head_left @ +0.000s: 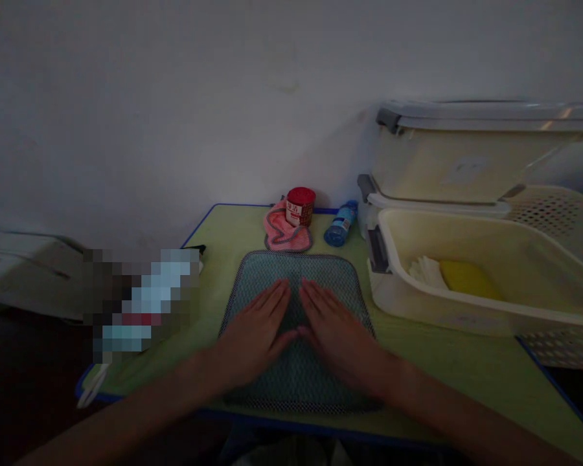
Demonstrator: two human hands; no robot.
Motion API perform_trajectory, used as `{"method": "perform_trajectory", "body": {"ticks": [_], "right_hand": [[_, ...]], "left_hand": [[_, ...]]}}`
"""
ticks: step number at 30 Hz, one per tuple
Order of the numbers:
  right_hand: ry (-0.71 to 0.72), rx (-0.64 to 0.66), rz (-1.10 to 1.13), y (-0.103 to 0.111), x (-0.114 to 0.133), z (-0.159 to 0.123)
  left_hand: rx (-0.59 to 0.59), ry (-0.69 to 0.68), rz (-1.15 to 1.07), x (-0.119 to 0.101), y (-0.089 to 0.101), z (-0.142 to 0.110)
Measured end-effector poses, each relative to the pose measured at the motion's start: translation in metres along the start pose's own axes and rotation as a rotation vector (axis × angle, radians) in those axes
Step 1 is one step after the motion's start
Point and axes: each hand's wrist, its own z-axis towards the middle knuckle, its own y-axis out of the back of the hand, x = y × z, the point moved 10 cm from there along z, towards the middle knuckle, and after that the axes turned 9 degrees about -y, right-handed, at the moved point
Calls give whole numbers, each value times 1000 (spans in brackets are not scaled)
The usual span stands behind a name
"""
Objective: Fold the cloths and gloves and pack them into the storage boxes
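A teal cloth (291, 382) with a dark checked border lies spread out on the table before me. My left hand (255, 330) rests flat on its left half, fingers stretched forward. On the right half lies my right hand (337, 333), also flat with straight fingers. The two thumbs come close together at the middle of the cloth. Neither hand grips anything. Just past the cloth's far edge is a crumpled pink cloth (287, 233), with a red roll with a printed label (300, 207) standing against it.
A blue bottle (341, 223) lies near the wall. An open white bin (447, 310) at the right holds a yellow sponge-like item (469, 279) and white cloth; clear lidded boxes (476, 162) stand behind. A blurred-out item (150, 301) is on the table's (214, 239) left edge.
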Motion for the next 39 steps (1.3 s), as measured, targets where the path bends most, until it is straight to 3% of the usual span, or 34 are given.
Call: {"method": "perform_trajectory", "body": {"ticks": [3, 11, 17, 29, 39], "right_hand": [[74, 6, 42, -7, 14, -20], [84, 32, 20, -8, -15, -52], [133, 71, 6, -7, -17, -70], [334, 342, 180, -8, -4, -92], [263, 404, 131, -16, -1, -110]], "left_hand": [[27, -76, -17, -16, -10, -12], [134, -99, -93, -6, -19, -56], [246, -167, -209, -12, -16, -79], [297, -266, -260, -24, -11, -85], [331, -297, -336, -28, -5, -90]]}}
